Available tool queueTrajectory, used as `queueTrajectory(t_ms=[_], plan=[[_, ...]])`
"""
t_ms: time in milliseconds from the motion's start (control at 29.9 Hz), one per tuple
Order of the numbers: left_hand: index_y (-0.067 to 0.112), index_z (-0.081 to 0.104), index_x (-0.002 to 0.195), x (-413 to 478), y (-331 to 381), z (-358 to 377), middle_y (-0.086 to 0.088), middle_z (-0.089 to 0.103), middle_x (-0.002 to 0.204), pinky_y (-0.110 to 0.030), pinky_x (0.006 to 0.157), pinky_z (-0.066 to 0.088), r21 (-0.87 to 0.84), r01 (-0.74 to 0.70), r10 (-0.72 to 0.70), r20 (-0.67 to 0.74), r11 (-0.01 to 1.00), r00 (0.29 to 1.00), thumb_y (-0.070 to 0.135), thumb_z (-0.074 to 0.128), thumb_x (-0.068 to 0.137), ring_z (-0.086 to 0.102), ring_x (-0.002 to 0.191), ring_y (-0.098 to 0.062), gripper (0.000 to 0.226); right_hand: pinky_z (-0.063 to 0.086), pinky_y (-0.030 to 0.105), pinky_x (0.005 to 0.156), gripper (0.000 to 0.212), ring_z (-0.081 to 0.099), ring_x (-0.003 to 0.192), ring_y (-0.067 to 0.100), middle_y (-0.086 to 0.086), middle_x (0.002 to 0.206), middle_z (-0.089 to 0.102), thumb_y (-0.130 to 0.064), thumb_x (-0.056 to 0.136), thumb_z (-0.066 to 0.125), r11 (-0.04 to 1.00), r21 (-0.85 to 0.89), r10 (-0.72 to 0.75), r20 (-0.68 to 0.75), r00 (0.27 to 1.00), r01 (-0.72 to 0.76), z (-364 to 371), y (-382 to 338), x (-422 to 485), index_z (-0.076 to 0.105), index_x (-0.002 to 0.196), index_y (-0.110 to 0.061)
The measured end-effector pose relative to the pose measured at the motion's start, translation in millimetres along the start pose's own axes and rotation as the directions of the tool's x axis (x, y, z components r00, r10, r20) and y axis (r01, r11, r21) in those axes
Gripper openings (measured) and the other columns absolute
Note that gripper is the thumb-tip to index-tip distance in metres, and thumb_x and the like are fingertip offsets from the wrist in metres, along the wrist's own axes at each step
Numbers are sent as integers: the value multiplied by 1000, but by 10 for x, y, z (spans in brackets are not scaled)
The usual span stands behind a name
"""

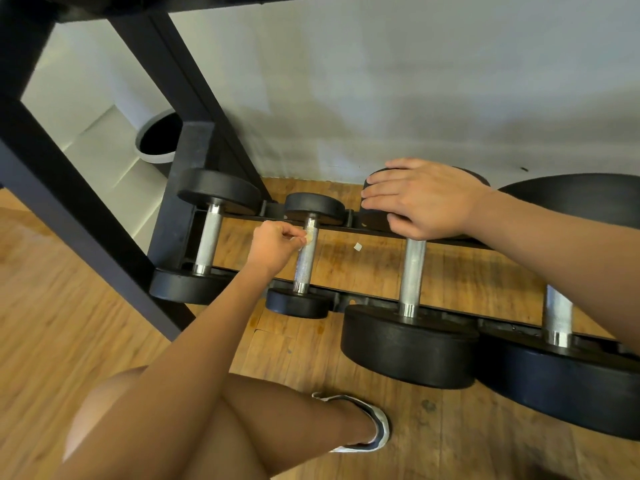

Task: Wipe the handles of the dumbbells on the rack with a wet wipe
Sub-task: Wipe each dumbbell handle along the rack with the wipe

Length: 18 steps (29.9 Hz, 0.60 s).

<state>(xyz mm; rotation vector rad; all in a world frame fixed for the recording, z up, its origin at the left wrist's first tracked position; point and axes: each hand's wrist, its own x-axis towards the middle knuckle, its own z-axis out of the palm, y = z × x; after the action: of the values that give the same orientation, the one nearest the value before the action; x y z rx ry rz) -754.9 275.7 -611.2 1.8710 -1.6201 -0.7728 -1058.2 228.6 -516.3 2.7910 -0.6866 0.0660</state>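
Nearest, a white-and-navy shoe [375, 424] stands on wooden plank floor [104, 323]. On the low black steel rack [363, 231], the left hand [273, 247] pinches in its grip a small pale wet wipe [309, 236] against the knurled chrome handle [305, 265] of the smallest black dumbbell [298, 303]; open gaps flank it. Beyond, the right hand [426, 199] lies flat, grip wide, on the far head [371, 216] of a larger black dumbbell [408, 344].

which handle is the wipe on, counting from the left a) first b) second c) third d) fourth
b: the left hand pinches the wipe against the handle of the second dumbbell, while the right hand rests flat on the far end of the third dumbbell.
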Motion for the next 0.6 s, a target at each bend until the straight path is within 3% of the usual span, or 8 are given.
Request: queueTrajectory(t_ms=[100, 301, 401, 602], plan=[[14, 80, 97, -82, -40, 6, 4, 76, 101, -27, 93, 54, 50, -16, 15, 20, 999, 1000, 15, 77, 91, 69, 97, -8, 7, 31, 45, 119, 49, 50, 136, 20, 0, 140, 61, -35, 95, 38, 1000, -4, 4, 5, 1000, -4, -13, -11, 9, 63, 134, -22], [16, 80, 105, -74, -68, 49, 8, 78, 99, -27, 94, 56, -220, 40, -55, -62, 975, 997, 16, 79, 89, 71, 96, -3, 17, 31, 45, 119, 48, 50, 135, 21, 0, 139, 61, -33, 94, 39, 1000, 1, 2, -5, 1000, -2, -8, -10, 9, 64, 133, -21], [19, 80, 95, -94, -124, 1, 4, 78, 97, -29, 94, 57, -262, 101, -101, 16, 960, 995, 14, 82, 86, 73, 96, -7, 11, 32, 45, 119, 48, 51, 135, 21, 0, 139, 62, -33, 94, 39, 1000, 9, -3, -8, 1000, 3, -13, -11, 7, 63, 133, -21], [15, 81, 84, -246, -290, -150, 0, 79, 91, -32, 91, 60, -93, 157, -131, 234, 983, 963, 8, 85, 81, 74, 88, -8, 9, 31, 45, 119, 52, 50, 136, 20, -1, 139, 61, -36, 94, 33, 1000, 14, 5, -9, 1000, -5, -8, -12, 11, 63, 134, -22]])
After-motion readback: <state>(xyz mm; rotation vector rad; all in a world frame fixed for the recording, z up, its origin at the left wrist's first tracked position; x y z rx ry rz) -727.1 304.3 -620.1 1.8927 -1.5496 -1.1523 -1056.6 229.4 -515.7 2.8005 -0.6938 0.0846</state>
